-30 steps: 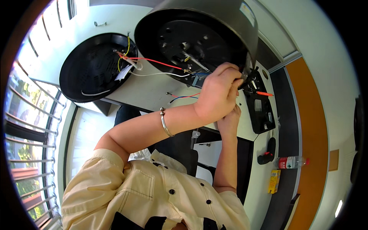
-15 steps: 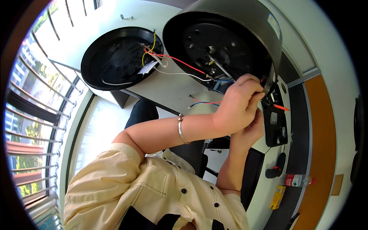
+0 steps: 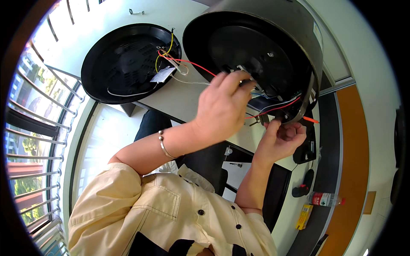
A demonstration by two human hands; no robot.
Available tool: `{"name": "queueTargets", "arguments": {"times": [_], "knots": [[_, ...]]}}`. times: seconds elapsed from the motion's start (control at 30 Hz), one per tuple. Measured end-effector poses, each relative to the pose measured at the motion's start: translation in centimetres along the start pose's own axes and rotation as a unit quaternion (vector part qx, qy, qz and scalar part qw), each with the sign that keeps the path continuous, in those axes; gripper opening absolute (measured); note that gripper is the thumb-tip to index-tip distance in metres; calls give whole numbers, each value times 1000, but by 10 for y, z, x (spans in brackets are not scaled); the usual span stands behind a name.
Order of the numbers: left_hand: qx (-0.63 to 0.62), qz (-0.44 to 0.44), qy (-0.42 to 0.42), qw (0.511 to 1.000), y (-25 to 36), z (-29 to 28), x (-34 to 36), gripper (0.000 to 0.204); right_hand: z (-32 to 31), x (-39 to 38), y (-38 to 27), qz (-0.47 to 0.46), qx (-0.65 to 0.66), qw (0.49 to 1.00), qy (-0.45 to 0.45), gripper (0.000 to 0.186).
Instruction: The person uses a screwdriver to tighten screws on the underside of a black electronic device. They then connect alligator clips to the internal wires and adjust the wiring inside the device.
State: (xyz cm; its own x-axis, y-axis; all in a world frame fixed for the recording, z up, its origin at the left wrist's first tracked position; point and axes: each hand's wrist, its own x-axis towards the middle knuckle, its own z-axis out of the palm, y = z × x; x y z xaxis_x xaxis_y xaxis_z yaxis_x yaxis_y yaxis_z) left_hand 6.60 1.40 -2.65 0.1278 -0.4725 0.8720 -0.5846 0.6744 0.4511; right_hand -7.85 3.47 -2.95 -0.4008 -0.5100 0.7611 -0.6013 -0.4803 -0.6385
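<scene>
A large, dark grey, rigid-looking cylindrical housing (image 3: 294, 32) sits at the far side of the white tabletop (image 3: 188, 100), tipped so that its black interior faces the person. The left hand (image 3: 224, 109) is at the lower left of its mouth, fingers bent together in a narrow grip beside small metal parts and wiring; blur and the hand itself hide the fingertips, so I cannot tell what, if anything, they pinch. The right hand (image 3: 284, 141) is below the lower rim, thumb and forefinger close together at the edge, the other fingers loosely curled; whether that grip is pinching the rim or a small part there I cannot tell. A thin, insulated red lead (image 3: 269, 112) crosses just above it. To the left lies a shallow, round, black plastic base (image 3: 128, 64) with slots in its floor; a long red wire (image 3: 196, 65) runs from it toward the left hand, and a bare-ended yellow wire (image 3: 171, 45) stands up by its edge. The housing looks bulky, fairly heavy and stiff, with a smooth wall that could slip or roll, so it seems best steadied by its thick rim with a second hold on the outer wall. The wires look light and flexible, with delicate joints; they are better taken by their insulation or terminals than tugged midway.
</scene>
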Motion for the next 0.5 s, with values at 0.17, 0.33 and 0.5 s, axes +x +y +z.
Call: {"name": "queueTargets", "arguments": {"times": [0.17,0.33,0.5], "knots": [[26,12,-82,996,-23,0,1,27,6,-1,-2,-1,16,999,29,31],[18,-11,-87,996,-34,2,-16,17,8,-6,-3,0,18,999,35,32],[-5,99,-28,995,-36,-5,-15,15,8,-11,-4,-6,9,999,31,32]]}}
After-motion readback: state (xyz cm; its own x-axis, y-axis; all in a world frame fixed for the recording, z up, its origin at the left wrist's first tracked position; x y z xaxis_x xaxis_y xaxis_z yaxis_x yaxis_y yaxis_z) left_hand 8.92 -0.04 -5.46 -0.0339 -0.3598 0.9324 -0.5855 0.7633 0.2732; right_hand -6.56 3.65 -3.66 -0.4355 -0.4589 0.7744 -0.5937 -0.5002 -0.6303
